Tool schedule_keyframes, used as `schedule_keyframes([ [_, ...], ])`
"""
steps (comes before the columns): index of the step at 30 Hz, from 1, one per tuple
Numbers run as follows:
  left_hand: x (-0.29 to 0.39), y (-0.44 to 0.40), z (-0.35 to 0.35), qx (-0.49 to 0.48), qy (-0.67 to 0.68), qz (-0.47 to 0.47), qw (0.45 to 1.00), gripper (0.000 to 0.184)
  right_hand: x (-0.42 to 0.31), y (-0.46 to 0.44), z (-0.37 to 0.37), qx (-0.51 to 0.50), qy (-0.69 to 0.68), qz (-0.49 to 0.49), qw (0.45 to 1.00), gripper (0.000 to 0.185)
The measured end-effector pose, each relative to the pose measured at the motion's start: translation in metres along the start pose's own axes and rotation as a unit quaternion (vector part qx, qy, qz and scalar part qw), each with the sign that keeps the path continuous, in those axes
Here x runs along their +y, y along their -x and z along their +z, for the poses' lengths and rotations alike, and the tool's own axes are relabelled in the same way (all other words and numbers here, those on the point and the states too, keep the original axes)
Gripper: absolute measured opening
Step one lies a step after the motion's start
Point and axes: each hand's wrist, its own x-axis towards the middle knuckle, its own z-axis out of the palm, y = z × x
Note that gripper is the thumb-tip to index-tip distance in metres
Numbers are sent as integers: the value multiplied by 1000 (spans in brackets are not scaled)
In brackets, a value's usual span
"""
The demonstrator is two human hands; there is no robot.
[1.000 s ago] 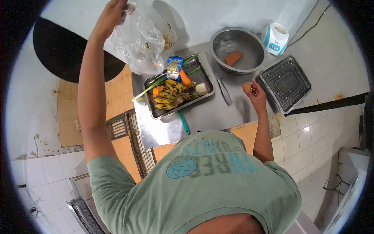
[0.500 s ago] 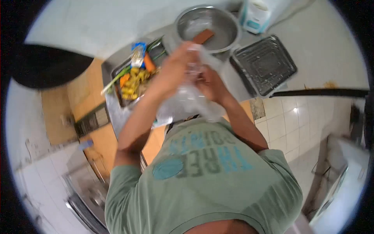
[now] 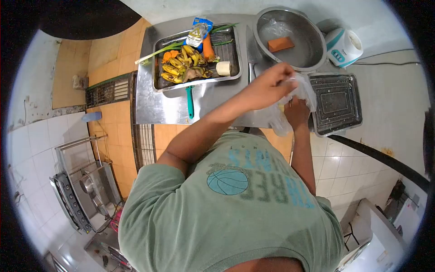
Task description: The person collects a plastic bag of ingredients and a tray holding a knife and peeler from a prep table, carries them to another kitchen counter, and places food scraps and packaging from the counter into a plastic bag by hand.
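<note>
Steel counter (image 3: pixel 149 102) | shirt (image 3: pixel 231 195) partly reads "THREE" | hands (image 3: pixel 275 86) (image 3: pixel 297 112) gripping plastic bag (image 3: pixel 309 90)

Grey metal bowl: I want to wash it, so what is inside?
Inside the bowl are an orange-brown block and what looks like crumpled clear plastic. Anything directly under them is covered and cannot be seen.

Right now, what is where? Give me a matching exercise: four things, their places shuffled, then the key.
1. Bag
2. Block
3. Carrot
4. Green handle

A. In the basin
B. On the counter, outside the tray
C. At the left hand and right hand
D. Beside the bananas

Pairs: 1-C, 2-A, 3-D, 4-B
</note>
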Motion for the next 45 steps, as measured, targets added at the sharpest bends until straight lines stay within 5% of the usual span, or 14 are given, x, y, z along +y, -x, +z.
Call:
schedule_keyframes([
  [1,-12,2,-7,24,-60,50,997,19,-4,0,-5,30,-50,-40,997,23],
  [3,-21,22,-37,9,-101,1,995,31,-11,11,-23,88,-148,-114,978,22],
  [6,-24,58,-71,46,-147,-47,987,36,-24,28,-57,-24,-183,-85,979,27],
  [9,-47,101,-106,72,-136,-130,979,35,-35,46,-88,-27,-261,-134,956,31],
  [11,-53,125,-124,83,-153,-197,965,33,-45,54,-116,-103,-309,-60,943,29],
  [12,-50,133,-130,88,-150,-204,963,31,-52,54,-129,-140,-332,-24,933,29],
  [15,-52,154,-151,99,-144,-200,964,28,-84,46,-159,-97,-348,-202,911,24],
  [18,-62,164,-172,96,-130,-146,976,26,-151,8,-153,-80,-421,-174,887,20],
  [23,-47,169,-203,53,-131,-157,977,23,-201,-142,-20,-5,-220,-267,938,21],
  [27,-36,184,-221,63,-98,-155,981,22,-206,-206,57,-122,-91,-213,965,22],
  [30,-39,201,-237,83,-70,-136,985,24,-217,-213,65,-157,-15,-248,956,23],
  [35,-38,223,-261,108,-33,-143,983,39,-227,-201,62,-163,-26,-154,974,23],
  [38,-41,226,-277,130,-32,-111,985,47,-228,-196,74,-92,0,-170,981,22],
  [45,-43,218,-334,228,-101,-112,962,40,-220,-190,69,-54,29,-115,992,21],
])
